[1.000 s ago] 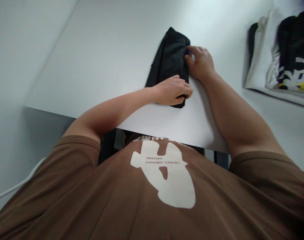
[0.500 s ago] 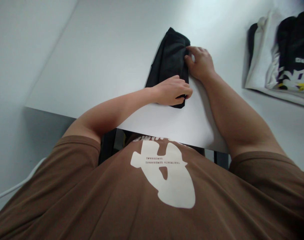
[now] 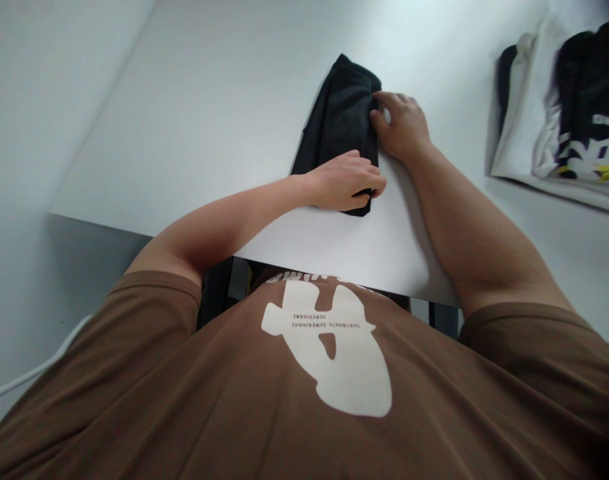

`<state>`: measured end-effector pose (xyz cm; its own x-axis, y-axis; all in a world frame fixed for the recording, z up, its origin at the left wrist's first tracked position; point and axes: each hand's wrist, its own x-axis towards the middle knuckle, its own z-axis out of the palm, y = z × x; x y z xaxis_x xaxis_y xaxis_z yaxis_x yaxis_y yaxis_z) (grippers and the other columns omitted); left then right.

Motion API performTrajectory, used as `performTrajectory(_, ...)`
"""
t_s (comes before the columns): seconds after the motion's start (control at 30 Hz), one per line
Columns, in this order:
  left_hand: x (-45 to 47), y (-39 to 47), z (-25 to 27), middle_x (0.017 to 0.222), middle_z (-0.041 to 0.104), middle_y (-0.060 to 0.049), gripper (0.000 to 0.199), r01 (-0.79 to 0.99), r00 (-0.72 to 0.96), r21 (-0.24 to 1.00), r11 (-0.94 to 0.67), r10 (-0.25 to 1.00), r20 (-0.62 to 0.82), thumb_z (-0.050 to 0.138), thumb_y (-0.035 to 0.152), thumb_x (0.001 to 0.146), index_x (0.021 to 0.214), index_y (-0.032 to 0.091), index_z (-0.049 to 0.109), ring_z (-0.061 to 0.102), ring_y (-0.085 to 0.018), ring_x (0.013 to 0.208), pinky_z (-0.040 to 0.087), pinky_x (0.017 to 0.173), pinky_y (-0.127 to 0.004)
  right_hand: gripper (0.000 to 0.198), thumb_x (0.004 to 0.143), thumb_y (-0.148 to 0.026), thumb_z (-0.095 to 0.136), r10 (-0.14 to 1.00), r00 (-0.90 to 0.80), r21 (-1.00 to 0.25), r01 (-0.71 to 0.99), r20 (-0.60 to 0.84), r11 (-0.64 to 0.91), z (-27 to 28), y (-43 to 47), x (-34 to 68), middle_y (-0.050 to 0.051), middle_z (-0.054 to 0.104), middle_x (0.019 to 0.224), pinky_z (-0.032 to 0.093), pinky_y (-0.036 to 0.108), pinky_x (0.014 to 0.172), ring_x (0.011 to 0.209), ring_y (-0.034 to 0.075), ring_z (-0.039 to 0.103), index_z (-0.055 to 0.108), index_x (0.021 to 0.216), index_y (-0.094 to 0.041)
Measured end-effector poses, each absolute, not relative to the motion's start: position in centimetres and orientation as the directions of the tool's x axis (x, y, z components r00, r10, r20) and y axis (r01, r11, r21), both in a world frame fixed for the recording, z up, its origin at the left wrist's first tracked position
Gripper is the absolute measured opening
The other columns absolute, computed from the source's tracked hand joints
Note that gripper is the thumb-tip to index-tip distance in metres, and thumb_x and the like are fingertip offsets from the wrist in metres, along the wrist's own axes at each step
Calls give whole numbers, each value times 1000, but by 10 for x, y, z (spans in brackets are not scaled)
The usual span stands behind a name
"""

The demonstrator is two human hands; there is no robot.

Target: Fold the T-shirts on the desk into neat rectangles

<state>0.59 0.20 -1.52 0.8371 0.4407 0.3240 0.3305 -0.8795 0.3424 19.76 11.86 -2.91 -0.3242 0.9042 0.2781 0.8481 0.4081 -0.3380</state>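
Observation:
A black garment point(image 3: 340, 113), folded into a narrow bundle, lies on the white table. What kind of garment it is, I cannot tell. My left hand point(image 3: 348, 181) reaches across its near end, with the fingers curled over the right edge and gripping the cloth there. Further up that same edge, my right hand point(image 3: 401, 123) rests on the table, its thumb and forefinger closed on the fabric. Part of the bundle's near end is hidden under my left hand.
Folded clothes in black and white point(image 3: 579, 120), one with a printed design, lie at the right of the white table point(image 3: 194, 113). The table's near edge runs just in front of my body. At lower left, a white cable point(image 3: 39, 367) hangs near the wall.

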Motion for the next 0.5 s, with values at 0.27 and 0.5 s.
performTrajectory(0.27, 7, 3, -16, 102, 78, -7, 26, 342, 838, 333, -879, 446, 315, 57, 19, 89, 107, 25, 75, 68, -29, 102, 37, 95, -51, 48, 103, -30, 56, 911, -313, -346, 851, 269, 394, -27, 116, 196, 9, 64, 151, 42, 52, 120, 139, 35, 57, 64, 150, -24)
performTrajectory(0.5, 6, 3, -17, 102, 78, -7, 25, 337, 836, 337, -879, 444, 322, 57, 19, 89, 106, 25, 75, 68, -29, 101, 37, 95, -52, 48, 104, -31, 56, 913, -313, -349, 851, 260, 392, -27, 116, 197, 10, 63, 153, 41, 51, 121, 141, 35, 56, 63, 151, -23)
